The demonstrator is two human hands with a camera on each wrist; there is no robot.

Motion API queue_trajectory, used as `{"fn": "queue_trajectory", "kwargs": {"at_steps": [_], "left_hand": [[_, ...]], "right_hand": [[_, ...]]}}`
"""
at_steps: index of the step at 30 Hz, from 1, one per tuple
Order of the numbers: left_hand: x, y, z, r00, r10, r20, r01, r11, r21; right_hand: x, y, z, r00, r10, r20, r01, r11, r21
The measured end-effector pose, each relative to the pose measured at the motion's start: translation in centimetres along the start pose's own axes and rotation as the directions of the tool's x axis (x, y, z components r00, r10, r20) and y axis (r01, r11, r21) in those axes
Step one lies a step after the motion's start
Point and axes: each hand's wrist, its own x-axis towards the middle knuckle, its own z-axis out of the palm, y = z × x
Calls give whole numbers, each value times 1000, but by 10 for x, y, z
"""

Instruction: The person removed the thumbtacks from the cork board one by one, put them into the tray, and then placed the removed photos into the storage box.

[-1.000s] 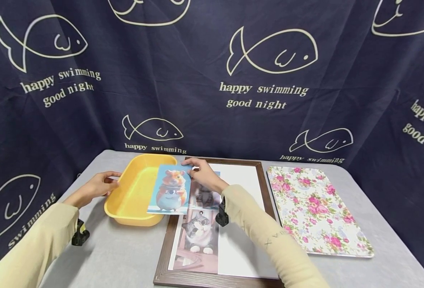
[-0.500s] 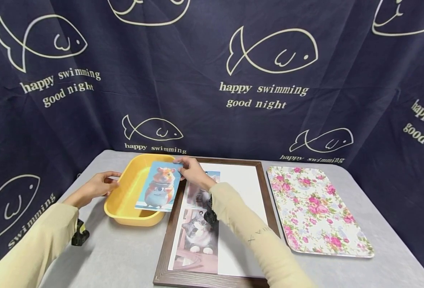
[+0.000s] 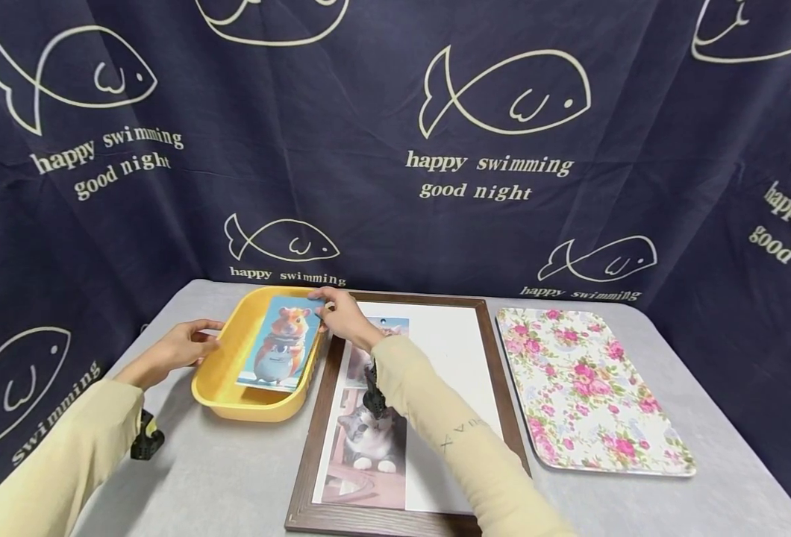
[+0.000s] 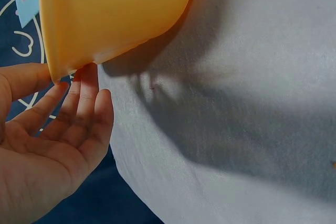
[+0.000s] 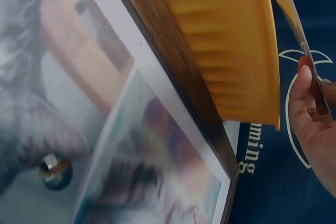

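A picture card (image 3: 280,344) printed with a hamster is tilted within the opening of the yellow plastic tub (image 3: 221,377). My right hand (image 3: 345,313) pinches its upper right corner between thumb and fingers, above the tub's right side. In the right wrist view the card (image 5: 289,3) appears nearly edge-on beside the tub's ribbed wall. At the opposite side, my left hand (image 3: 180,344) holds the tub's left rim. The left wrist view shows its thumb and fingertips meeting the rim, with some fingertips hidden behind the tub (image 4: 115,14).
Right of the tub lies a brown wooden frame (image 3: 308,462) with a white board (image 3: 439,358) carrying cat pictures (image 3: 365,466), partly covered by my right sleeve. Farther right is a floral-patterned rectangular panel (image 3: 590,391). A dark fish-print curtain (image 3: 382,134) surrounds the grey table (image 3: 234,477).
My right hand has moved left, carrying the hamster card from over the frame's edge down into the tub's opening. The left hand stays at the rim.
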Motion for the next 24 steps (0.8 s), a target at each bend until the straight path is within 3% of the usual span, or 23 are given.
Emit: {"fn": "queue_trajectory", "kwargs": {"at_steps": [6, 13, 19, 24], "left_hand": [[0, 0, 0, 1000, -10, -3, 10, 1000, 12], [-1, 1, 0, 1000, -7, -2, 7, 1000, 15], [-1, 1, 0, 1000, -4, -6, 5, 1000, 18], [-1, 1, 0, 1000, -3, -5, 4, 1000, 18]], "right_hand": [[-1, -1, 8, 1000, 21, 23, -19, 995, -97], [-2, -3, 14, 999, -18, 35, 25, 974, -225], [-2, -4, 16, 992, -93, 83, 121, 886, -447], [-3, -4, 17, 985, -108, 137, 164, 842, -514]]}}
